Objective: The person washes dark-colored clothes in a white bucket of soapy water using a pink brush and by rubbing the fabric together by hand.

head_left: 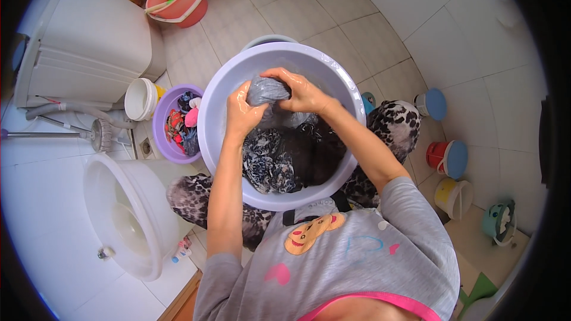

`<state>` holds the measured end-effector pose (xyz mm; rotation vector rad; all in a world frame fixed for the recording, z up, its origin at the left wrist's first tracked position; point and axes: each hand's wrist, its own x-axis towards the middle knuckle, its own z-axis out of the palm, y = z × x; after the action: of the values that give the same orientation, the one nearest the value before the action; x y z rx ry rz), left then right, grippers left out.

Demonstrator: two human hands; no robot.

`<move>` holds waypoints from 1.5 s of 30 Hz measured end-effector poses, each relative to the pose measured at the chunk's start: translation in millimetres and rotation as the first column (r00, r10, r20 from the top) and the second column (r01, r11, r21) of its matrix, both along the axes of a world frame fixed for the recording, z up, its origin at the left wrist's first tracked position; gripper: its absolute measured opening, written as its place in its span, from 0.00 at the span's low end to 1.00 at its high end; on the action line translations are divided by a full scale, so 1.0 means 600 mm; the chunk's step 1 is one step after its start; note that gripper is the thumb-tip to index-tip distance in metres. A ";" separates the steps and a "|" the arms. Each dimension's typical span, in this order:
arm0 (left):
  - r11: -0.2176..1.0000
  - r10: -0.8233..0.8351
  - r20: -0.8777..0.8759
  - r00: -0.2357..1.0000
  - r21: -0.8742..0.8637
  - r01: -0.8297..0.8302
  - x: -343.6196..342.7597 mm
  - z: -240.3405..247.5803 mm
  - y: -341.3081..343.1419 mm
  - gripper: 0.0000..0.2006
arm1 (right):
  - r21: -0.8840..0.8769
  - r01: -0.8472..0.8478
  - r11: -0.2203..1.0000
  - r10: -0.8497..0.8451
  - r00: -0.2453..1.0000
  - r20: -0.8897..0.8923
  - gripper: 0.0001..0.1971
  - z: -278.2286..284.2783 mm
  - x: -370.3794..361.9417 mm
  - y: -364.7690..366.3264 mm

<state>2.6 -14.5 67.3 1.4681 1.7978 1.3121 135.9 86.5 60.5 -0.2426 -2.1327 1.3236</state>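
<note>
Both of my hands hold a wet, bunched grey cloth above the water in a large pale lavender basin. My left hand grips its left side, the thumb pressed against the lower edge. Over the top and right side curl the fingers of my right hand. Part of the cloth hangs down toward the water. Black-and-white patterned clothing lies soaked in the near left of the basin, beside dark fabric under murky water. The basin sits between my knees.
Left of the basin stands a purple tub of small coloured clothes, near a white bucket. A large whitish tub is at lower left. A coral bucket stands farther off. Several small pails, including a red one, line the right wall.
</note>
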 end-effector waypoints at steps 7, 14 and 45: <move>0.982 0.075 0.267 0.961 0.147 -0.118 0.032 0.072 -0.035 0.16 | -0.262 0.266 0.928 -0.301 0.948 -0.103 0.13 -0.082 -0.019 -0.044; 0.959 0.037 0.770 0.638 0.152 -0.240 0.039 0.085 -0.075 0.21 | -0.153 0.201 0.968 -0.164 0.961 0.223 0.18 -0.103 0.001 -0.046; 0.978 0.193 0.981 -0.009 -0.192 0.081 -0.008 -0.221 0.017 0.23 | 0.326 0.330 0.886 -0.359 0.933 0.030 0.27 -0.093 -0.034 -0.166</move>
<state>-2.1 -4.1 -65.3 -0.0346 0.8089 1.4906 115.2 -13.4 4.5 -0.5294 -2.2100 0.7665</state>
